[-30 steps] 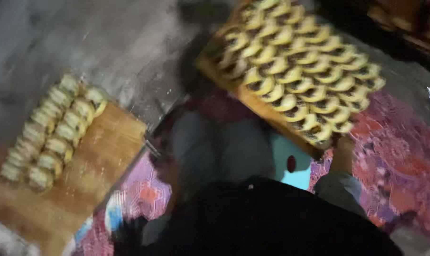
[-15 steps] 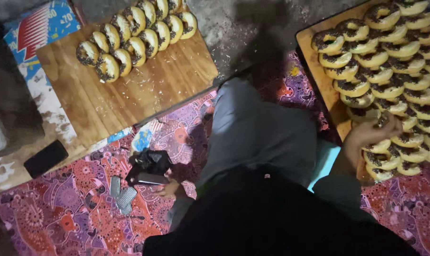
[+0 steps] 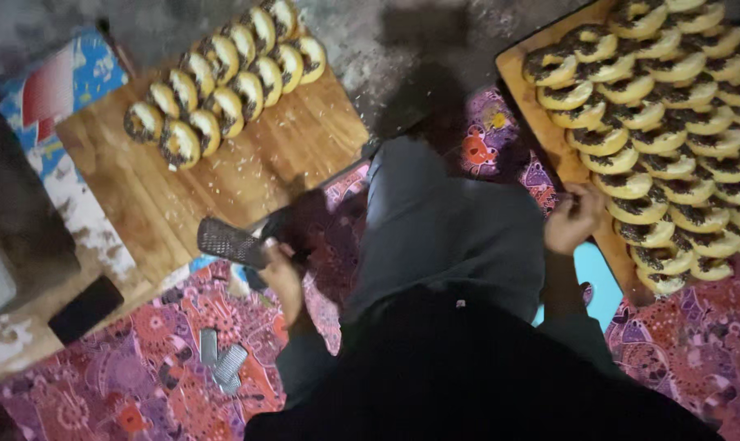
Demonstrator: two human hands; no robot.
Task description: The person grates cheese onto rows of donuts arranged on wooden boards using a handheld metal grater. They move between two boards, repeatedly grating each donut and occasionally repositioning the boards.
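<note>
Grater [image 3: 233, 242], flat and dark with a fine mesh face, gripped at its handle end by the left hand [image 3: 282, 276], fingers closed around it, blade pointing left and hanging over the near edge of the left board [image 3: 247, 175]. On that board's far part, two short rows of doughnuts [image 3: 223, 82], pale dough with dark topping, packed side by side; pale crumbs scattered over the bare wood nearer in. Right hand [image 3: 572, 219] curled loosely at the near edge of the right board [image 3: 513, 69], fingertips touching or just beside a doughnut in the crowded rows [image 3: 672, 139] there; whether anything is pinched between the fingers cannot be told. Between the hands, a raised knee in grey cloth [image 3: 447, 229], with a dark top below it filling the lower middle of the view. Underneath, a patterned mat [image 3: 125, 367] in purple, red and orange, running left and right under both boards. On the mat below the left hand, two small metal pieces [image 3: 221, 359] lying close together. Further left, a flat black phone [image 3: 86, 309] on a pale, worn surface. Behind the left board, a blue, red and white printed sheet [image 3: 60, 82]. Beside the right knee, a patch of light blue [image 3: 594, 286]. Grey rough floor [image 3: 419, 41] between the two boards at the top.
</note>
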